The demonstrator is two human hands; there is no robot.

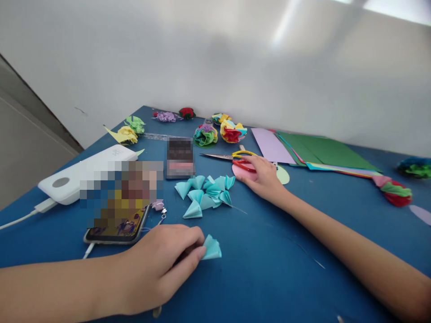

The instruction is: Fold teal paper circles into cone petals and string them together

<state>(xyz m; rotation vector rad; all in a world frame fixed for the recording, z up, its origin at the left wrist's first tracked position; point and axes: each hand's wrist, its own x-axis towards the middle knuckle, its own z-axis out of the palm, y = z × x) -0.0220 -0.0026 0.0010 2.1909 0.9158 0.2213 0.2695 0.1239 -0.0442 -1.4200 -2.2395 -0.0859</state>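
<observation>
1. The left hand (158, 264) pinched a folded teal paper piece (212, 247) against the blue table (269, 269), at 6 o'clock of the teal pile (205, 193).
2. The right hand (262, 177) lay flat over the scissors (235, 159), at 3 o'clock of the pile; whether the fingers had closed on the handles could not be determined.
3. Risk: a tighter pinch could have crushed the fold; the blades pointed toward 9 o'clock.
4. The phone (117, 229) screen was blurred; the scissor handles were partly hidden.

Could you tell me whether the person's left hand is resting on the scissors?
No, the left hand pinches a folded light-blue paper piece near the phone, while the right hand lies on the scissors.
</observation>
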